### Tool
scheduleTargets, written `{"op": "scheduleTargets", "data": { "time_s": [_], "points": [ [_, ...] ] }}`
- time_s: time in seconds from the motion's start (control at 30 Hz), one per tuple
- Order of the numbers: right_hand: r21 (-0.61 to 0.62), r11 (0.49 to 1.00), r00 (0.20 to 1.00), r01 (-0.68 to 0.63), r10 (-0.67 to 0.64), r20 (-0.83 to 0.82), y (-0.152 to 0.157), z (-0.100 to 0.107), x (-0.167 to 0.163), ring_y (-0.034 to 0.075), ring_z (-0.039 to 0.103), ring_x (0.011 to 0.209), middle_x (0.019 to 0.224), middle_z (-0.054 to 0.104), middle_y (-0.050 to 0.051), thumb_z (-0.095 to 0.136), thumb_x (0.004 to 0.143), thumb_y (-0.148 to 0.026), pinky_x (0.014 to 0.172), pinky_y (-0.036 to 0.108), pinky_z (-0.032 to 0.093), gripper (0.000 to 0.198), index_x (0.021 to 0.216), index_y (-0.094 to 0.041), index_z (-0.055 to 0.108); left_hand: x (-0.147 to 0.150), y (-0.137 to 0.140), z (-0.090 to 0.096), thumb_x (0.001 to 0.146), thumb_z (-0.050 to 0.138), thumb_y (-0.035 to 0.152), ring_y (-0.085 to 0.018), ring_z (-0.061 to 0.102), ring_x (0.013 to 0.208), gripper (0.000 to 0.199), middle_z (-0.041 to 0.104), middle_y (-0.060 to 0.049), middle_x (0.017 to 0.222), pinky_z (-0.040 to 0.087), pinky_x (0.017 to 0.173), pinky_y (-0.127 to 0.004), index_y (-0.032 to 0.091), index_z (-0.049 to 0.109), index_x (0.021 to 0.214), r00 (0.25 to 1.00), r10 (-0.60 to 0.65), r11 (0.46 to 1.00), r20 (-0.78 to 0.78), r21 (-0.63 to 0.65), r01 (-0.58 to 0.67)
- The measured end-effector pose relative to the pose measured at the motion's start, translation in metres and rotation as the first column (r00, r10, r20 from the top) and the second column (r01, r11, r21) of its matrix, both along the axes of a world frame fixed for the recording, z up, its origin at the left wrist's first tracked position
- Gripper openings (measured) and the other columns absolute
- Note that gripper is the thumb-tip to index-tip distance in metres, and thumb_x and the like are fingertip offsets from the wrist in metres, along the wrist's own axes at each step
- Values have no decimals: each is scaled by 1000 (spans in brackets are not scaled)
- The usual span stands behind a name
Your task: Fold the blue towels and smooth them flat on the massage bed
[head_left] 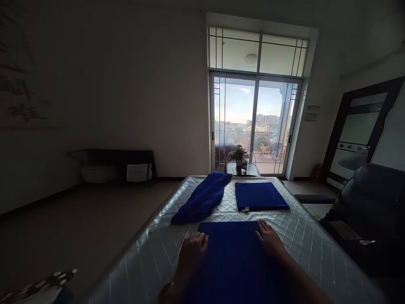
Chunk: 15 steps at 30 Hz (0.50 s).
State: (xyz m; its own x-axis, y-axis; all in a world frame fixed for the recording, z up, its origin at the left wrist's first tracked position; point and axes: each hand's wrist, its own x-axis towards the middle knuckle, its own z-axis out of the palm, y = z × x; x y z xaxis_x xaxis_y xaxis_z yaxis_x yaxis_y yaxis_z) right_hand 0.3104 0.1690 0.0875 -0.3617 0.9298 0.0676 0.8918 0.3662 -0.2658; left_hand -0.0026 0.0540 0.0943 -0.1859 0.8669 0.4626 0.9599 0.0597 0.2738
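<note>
A blue towel [232, 261] lies spread on the silver quilted cover of the table, running toward me. My left hand [193, 248] is at its left edge near the far corner, fingers curled in and closed on the cloth. Flat on the far right corner rests my right hand [268, 237], its fingers stretched out and the thumb apart. Beyond it sits a folded blue towel [261, 196] with a small white tag on its near edge. To the left of that, a crumpled blue towel [204, 198] lies in a long loose heap.
The silver table cover [142, 266] has long sides left and right. A black office chair [370, 207] stands close on the right. Past the far end is a small table with a potted plant [238, 154], before glass sliding doors [236, 109]. A dark bench [126, 162] is by the left wall.
</note>
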Motion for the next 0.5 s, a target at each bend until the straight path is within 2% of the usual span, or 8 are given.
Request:
{"op": "scheduleTargets", "data": {
  "time_s": [0.13, 0.2, 0.3, 0.4, 0.5],
  "points": [
    [-18, 1000, 1000, 8, -8, -21, -3, 4, 1, 20, 16, 156, 168, 23, 11, 26, 100, -47, 128, 39, 15, 70, 158, -8, 27, 14, -5, 5, 96, 39, 35, -21, 68, 82, 34, 71, -4, 81, 50, 78, -36, 24, 60, 71, 994, -92, 996, 62, -13, 93],
    [-17, 1000, 999, 17, -18, -45, -4, 4, 2, 20, 17, 156, 168, 25, 11, 26, 100, -47, 128, 39, 15, 69, 158, -8, 28, 28, -11, 8, 97, 40, 35, -22, 69, 85, 34, 73, -5, 86, 53, 81, -38, 25, 62, 73, 975, -197, 979, 106, -24, 201],
    [-13, 1000, 996, 16, -17, -82, -4, 3, 5, 20, 19, 156, 167, 28, 11, 26, 100, -47, 128, 40, 16, 68, 158, -10, 29, 57, -17, 4, 98, 38, 36, -23, 69, 87, 36, 74, -5, 89, 56, 85, -44, 29, 63, 73, 923, -360, 928, 137, -53, 370],
    [-12, 1000, 994, -2, 1, -114, -3, 0, 8, 21, 20, 156, 167, 28, 11, 26, 100, -47, 128, 41, 17, 69, 158, -10, 29, 93, -17, -11, 96, 42, 34, -27, 70, 87, 30, 75, -7, 90, 59, 83, -49, 34, 65, 77, 854, -511, 847, 100, -111, 520],
    [6, 1000, 988, -20, 21, -155, -1, -3, 11, 23, 22, 155, 166, 30, 14, 25, 100, -47, 128, 41, 17, 70, 157, -7, 29, 130, -12, -23, 90, 52, 28, -28, 71, 89, 17, 76, -7, 92, 62, 81, -48, 36, 66, 87, 726, -686, 710, 51, -171, 683]
  ]
}}
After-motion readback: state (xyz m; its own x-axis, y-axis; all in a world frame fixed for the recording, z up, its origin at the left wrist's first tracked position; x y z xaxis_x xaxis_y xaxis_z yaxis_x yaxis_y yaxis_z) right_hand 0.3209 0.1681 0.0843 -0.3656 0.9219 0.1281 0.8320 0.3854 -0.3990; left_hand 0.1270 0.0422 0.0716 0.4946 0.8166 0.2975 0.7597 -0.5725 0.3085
